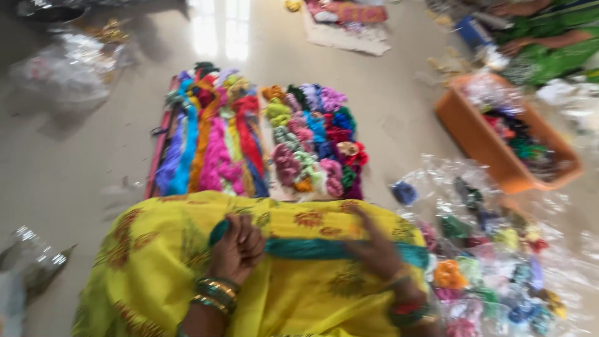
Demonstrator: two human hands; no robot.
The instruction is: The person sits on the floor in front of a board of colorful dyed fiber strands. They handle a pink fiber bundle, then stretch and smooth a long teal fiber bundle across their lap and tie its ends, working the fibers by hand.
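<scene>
A teal skein of thread [312,248] lies stretched across my lap, which is covered in yellow patterned cloth [156,262]. My left hand [236,248] is closed around the skein's left end. Flat on the thread near its right end rests my right hand [377,249], fingers spread; it is blurred. Both wrists carry bangles.
Ahead on the floor lie rows of coloured thread skeins [212,143] and small coloured bundles [315,140] on boards. An orange tub [483,146] with threads stands at right, clear plastic bags of bundles [499,262] beside me. Another person in green [549,37] sits far right.
</scene>
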